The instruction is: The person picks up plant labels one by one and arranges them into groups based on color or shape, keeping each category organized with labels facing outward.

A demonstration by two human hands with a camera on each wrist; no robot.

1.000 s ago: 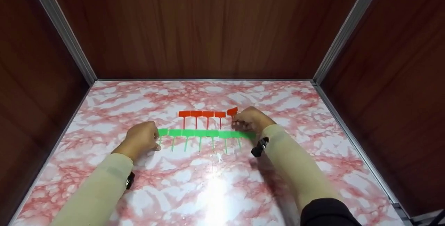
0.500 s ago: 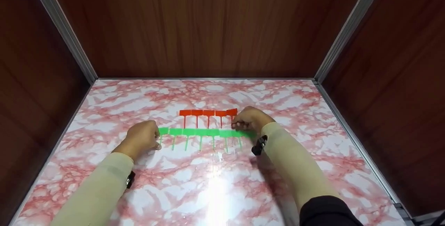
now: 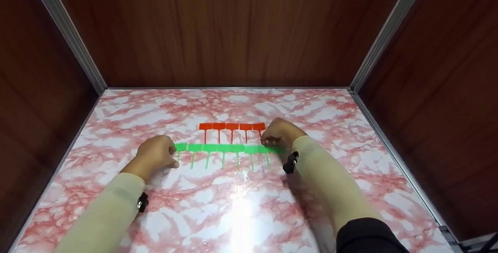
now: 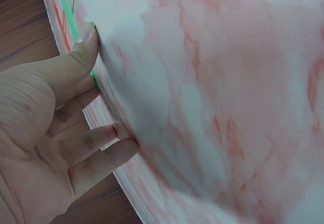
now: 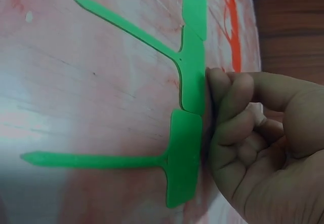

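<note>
Flat T-shaped plastic plant labels lie on the table in two rows, stems toward me. Red plant labels (image 3: pixel 232 126) form the farther row; the nearer green plant labels (image 3: pixel 210 148) make a longer one. At the right end of the red row, my right hand (image 3: pixel 281 131) pinches the stem of the last red label (image 3: pixel 258 126), its fingertips partly hiding that stem. In the right wrist view, curled fingers sit just beyond a green label (image 5: pixel 185 158). My left hand (image 3: pixel 155 151) rests at the green row's left end, thumb and fingers extended, touching the table beside the end label.
The marbled red-and-white table (image 3: pixel 202 214) carries a bright glare at its near middle. Dark wood panels (image 3: pixel 233 31) close off the back and both sides. Metal rails (image 3: pixel 66 31) run along the corners.
The last red label, tilted and raised at its right a second ago, has turned and moved left to line up with the row. The left hand stays nearly in place.
</note>
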